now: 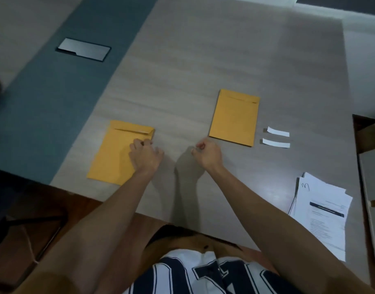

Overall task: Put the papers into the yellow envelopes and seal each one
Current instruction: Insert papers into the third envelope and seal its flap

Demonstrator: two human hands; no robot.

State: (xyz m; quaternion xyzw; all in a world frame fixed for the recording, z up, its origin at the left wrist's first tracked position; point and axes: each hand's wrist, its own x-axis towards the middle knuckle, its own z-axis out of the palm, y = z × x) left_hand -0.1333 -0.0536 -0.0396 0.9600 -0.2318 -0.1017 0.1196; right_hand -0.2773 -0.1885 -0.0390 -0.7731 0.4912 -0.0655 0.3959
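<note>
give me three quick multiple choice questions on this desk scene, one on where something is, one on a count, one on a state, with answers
1. Where does the paper stack lie?
A. at the table's near right edge
B. on the left envelope
C. on the blue strip

2. How many white strips lie right of the right envelope?
A. one
B. two
C. four

3. What is the left hand doing?
A. holding a sheet of paper in the air
B. resting on the left envelope with curled fingers
C. lying flat on the paper stack

Answers:
1 A, the stack sits at the table's near right edge, apart from both envelopes.
2 B, two strips lie one above the other beside that envelope.
3 B, the hand lies over the left envelope below its flap, fingers curled.
</note>
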